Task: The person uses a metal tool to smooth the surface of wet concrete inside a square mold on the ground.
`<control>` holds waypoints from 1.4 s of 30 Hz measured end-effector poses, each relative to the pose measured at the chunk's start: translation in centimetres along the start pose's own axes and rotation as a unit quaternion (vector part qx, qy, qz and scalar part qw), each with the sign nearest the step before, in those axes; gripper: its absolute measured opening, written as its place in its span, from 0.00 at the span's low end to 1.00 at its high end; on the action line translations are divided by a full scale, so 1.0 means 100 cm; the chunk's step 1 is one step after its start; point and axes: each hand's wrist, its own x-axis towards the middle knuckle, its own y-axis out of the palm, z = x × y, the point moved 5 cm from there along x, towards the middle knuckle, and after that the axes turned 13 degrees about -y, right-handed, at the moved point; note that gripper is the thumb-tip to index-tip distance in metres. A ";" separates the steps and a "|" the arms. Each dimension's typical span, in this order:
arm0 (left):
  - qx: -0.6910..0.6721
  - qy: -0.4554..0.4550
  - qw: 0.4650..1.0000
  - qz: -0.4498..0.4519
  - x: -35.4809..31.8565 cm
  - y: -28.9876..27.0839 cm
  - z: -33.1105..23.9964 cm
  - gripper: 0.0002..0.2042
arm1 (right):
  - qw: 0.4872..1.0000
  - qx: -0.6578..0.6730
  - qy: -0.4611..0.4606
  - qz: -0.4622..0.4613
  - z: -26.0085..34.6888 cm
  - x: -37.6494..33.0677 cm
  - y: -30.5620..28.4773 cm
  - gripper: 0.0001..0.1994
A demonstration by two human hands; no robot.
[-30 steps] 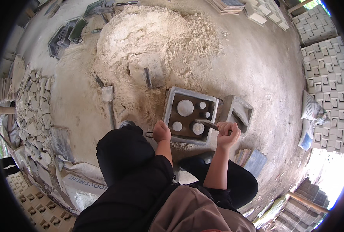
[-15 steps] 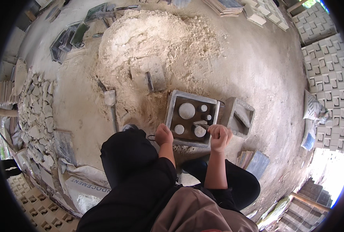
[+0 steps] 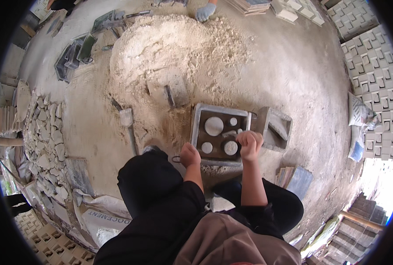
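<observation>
I am crouched on the concrete floor (image 3: 302,75) over a square grey mould (image 3: 219,136) with round pale discs set in its dark bed. My left hand (image 3: 190,154) sits at the mould's near left corner, curled in on something small and dark, though I cannot tell exactly what it is or whether the hand really holds it. My right hand (image 3: 250,143) is a closed fist at the mould's near right edge, fingers wrapped tight, and something pale and thin pokes out toward the discs; I cannot make out the tool itself. Just right of the mould stands a second, empty mould (image 3: 276,128), touching or nearly so. Behind the mould spreads a big pile of sand (image 3: 174,53), with a trowel (image 3: 126,118) lying to the mould's left. Far beyond the sand, another person's gloved hand (image 3: 205,12) works on the floor. The risk I see: both hands press on the near rim, so the mould could tip or slide on the gritty floor and shift the discs out of place.
</observation>
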 end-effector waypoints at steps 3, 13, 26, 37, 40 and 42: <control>0.012 -0.011 1.000 0.015 -0.007 0.000 0.007 0.18 | 1.000 0.008 0.001 -0.008 -0.010 0.003 -0.004 0.17; 0.011 -0.009 1.000 0.004 0.002 0.001 0.004 0.17 | 0.992 -0.011 0.016 -0.122 -0.012 0.019 -0.023 0.17; 0.012 -0.020 1.000 0.020 -0.003 -0.002 0.003 0.18 | 0.997 0.025 -0.012 -0.076 -0.003 0.002 -0.016 0.16; 0.000 -0.019 1.000 0.015 -0.009 -0.004 0.007 0.17 | 0.984 -0.022 0.061 -0.166 -0.009 0.003 -0.008 0.17; -0.009 -0.008 1.000 0.002 -0.007 -0.010 0.004 0.17 | 0.976 -0.051 0.015 -0.213 0.006 -0.001 -0.012 0.17; -0.004 -0.017 1.000 0.009 -0.009 -0.009 0.003 0.17 | 0.977 -0.090 0.040 -0.187 0.006 -0.009 -0.010 0.16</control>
